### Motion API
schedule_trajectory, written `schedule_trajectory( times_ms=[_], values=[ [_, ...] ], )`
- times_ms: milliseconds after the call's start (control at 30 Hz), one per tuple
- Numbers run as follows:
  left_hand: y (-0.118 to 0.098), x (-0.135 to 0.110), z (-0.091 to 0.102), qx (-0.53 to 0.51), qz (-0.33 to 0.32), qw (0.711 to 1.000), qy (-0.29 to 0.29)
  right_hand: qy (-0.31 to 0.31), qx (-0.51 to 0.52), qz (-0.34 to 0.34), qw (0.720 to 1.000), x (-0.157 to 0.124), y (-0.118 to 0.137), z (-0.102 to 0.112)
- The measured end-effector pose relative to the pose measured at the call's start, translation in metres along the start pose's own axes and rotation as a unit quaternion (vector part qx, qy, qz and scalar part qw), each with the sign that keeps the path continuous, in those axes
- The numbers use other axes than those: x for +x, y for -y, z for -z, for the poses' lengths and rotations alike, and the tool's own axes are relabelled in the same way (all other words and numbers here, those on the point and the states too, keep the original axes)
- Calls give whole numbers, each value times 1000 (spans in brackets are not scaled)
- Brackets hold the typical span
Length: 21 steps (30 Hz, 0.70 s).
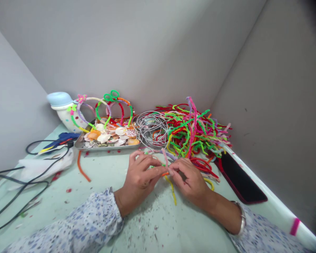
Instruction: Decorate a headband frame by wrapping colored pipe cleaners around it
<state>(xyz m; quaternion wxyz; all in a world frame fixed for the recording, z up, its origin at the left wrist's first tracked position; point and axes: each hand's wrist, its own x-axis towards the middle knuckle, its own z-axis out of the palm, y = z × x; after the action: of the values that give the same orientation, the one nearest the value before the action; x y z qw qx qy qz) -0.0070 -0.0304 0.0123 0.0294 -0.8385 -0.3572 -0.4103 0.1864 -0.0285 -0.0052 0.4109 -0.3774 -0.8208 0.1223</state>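
Over the middle of the table, my left hand (142, 174) and my right hand (192, 179) meet fingertip to fingertip, both pinching a pipe cleaner. Its pale pink end (164, 156) sticks up between them. Bits of orange and green pipe cleaner show at the fingertips, partly hidden. Beneath the hands a yellow pipe cleaner (173, 193) hangs or lies toward me. A lavender curved strip (170, 154) shows just behind the fingers; I cannot tell whether it joins the held piece.
A metal tray (107, 149) of seashells (116, 135) stands behind, with decorated headbands (91, 100) over it. Coiled wire (151, 130) and a heap of pipe cleaners (192, 130) lie rightward. A black flat object (242, 181) is far right; a glue gun (61, 140), cable and plastic bag lie left.
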Motion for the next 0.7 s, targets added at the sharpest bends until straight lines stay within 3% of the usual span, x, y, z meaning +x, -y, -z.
schedule_trajectory(
  times_ms=[700],
  values=[
    [2, -2, 0, 32, -47, 998, -16, 1, 15, -7, 1000, 0, 1, -1]
  ],
)
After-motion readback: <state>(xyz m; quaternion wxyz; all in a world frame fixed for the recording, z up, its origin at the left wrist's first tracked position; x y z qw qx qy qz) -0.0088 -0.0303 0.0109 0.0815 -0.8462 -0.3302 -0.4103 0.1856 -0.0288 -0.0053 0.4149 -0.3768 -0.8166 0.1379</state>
